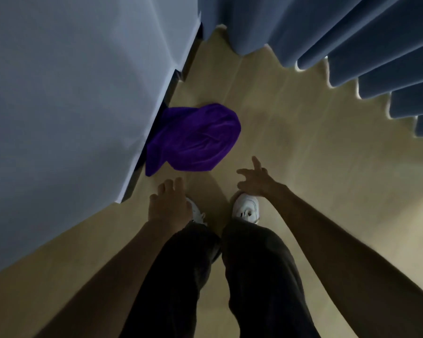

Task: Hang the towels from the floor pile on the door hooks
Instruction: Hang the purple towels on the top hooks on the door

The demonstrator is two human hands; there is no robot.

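Pale wood floor (291, 123), blue curtain (352, 32) ahead, pale wall (59, 93) at left. Purple towel (193, 140) lies crumpled on the floor against the wall's base. Left hand (170, 203) and right hand (253, 179) hover near it, each grip open, empty.

There are no words, numbers or signs to read here. Nothing in view has any writing on it, and no labels or brand names show up.
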